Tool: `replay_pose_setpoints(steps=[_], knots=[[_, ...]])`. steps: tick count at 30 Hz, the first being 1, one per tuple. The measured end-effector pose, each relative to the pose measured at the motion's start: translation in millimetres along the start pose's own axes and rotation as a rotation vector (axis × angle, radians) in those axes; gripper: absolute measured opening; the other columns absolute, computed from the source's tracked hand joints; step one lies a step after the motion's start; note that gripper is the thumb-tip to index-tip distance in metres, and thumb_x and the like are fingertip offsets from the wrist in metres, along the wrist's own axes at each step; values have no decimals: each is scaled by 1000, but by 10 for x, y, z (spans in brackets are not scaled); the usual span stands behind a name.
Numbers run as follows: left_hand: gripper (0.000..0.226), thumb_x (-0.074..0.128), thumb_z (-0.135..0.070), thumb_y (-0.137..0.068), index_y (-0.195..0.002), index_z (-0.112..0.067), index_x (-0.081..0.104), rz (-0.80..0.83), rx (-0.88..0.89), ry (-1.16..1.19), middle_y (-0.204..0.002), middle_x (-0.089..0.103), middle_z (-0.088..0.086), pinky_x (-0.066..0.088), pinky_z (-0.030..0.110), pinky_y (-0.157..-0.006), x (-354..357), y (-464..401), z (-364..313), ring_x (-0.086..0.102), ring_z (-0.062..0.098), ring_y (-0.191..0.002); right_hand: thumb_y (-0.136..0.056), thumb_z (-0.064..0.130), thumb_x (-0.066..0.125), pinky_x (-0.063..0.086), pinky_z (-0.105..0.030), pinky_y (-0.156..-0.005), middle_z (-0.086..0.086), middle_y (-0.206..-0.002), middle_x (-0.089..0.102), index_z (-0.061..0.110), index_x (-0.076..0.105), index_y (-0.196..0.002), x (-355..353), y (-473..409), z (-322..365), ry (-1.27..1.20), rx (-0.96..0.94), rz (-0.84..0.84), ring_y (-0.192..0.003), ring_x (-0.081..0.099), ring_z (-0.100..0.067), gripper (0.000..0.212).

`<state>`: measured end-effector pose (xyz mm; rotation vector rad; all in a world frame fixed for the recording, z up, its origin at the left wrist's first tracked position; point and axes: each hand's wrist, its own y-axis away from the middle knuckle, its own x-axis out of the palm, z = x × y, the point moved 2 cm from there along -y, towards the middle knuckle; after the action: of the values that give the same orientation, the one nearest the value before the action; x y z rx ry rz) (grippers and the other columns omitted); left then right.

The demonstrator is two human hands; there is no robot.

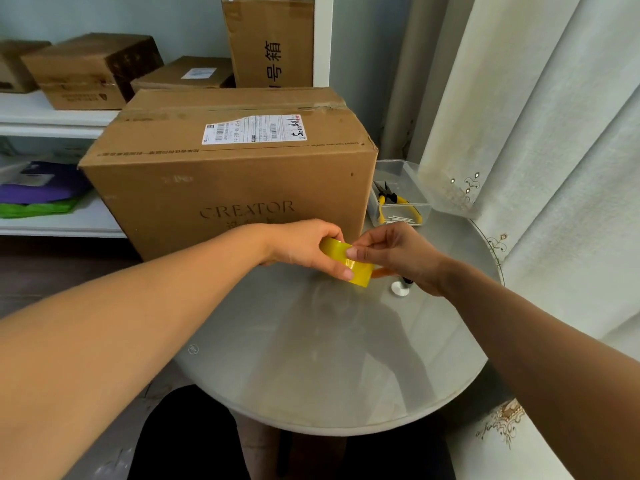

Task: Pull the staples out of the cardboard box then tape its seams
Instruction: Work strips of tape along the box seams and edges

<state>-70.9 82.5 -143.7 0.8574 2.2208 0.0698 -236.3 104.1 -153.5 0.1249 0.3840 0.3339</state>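
A large brown cardboard box printed "CREATOR" stands on the round glass table, with a white shipping label on its closed top flaps. In front of its lower right corner my left hand grips a yellow roll of tape from the left. My right hand pinches the roll's surface with thumb and fingertips from the right, and an orange piece shows below its fingers. Both hands hover just above the table.
A clear plastic tub right of the box holds yellow-handled pliers and several small metal pieces. A small white round object lies under my right hand. White shelves behind carry more cardboard boxes and bags. Curtains hang at the right.
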Motion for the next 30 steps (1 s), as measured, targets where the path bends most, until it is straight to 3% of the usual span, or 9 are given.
replay_pose_setpoints(steps=[2,4,7,11,14,19,23,27,30], knots=[[29,77,-35,-75,-81,-20,54,-70,7,-53,-74,48,-6,37,17,-56,21,-21,-7,45,6,-68,-82,22,72,55,-28,-67,-10,-84,70,9,72,-89,27,-8,27,-1,-25,-40,-73,63,-12,14],[26,77,-32,-77,-83,-19,54,-61,-23,39,-81,51,-3,50,21,-66,21,-37,20,52,9,-79,-82,23,72,55,-26,-64,-7,-82,70,8,72,-91,28,-19,44,14,-26,-52,-72,63,-12,17],[32,76,-22,-78,-102,-11,57,9,-76,168,-99,56,2,56,29,-83,-4,-12,46,58,12,-96,-83,21,71,57,-34,-75,-7,-91,71,13,72,-97,6,-25,72,41,23,24,-80,65,-13,16],[46,76,-17,-77,-115,-4,54,27,-110,219,-105,56,4,55,32,-89,-38,8,73,59,14,-102,-87,9,65,55,-39,-89,-7,-109,70,18,68,-109,-61,-6,92,17,88,173,-97,66,-17,24],[48,76,-17,-78,-119,-5,54,48,-120,205,-111,56,7,54,33,-91,-35,2,52,58,16,-107,-88,9,65,55,-40,-90,-8,-109,70,21,69,-102,-61,1,78,-2,85,150,-99,65,-18,19],[36,70,-16,-83,-114,-10,54,33,-138,132,-106,53,6,54,34,-91,-14,-8,15,56,16,-102,-87,14,67,56,-43,-86,-14,-102,69,11,71,-98,6,-36,70,34,65,29,-93,63,-18,13],[15,63,-13,-86,-92,-20,52,41,-141,124,-95,50,1,52,38,-94,-1,5,5,54,16,-101,-88,16,65,56,-40,-81,-6,-86,64,8,69,-88,64,-53,86,53,55,-16,-80,60,-13,9],[15,61,-13,-88,-94,-21,50,41,-138,132,-93,47,-2,51,37,-96,-16,50,30,53,14,-100,-84,25,70,56,-38,-80,-10,-92,67,1,70,-99,65,-68,88,88,53,-14,-83,61,-13,29],[21,68,-28,-85,-99,-19,54,10,-139,92,-96,52,-3,52,33,-90,-16,67,58,53,13,-100,-81,29,73,56,-42,-80,-12,-87,67,0,70,-94,78,-82,102,93,28,-34,-80,60,-16,32]])
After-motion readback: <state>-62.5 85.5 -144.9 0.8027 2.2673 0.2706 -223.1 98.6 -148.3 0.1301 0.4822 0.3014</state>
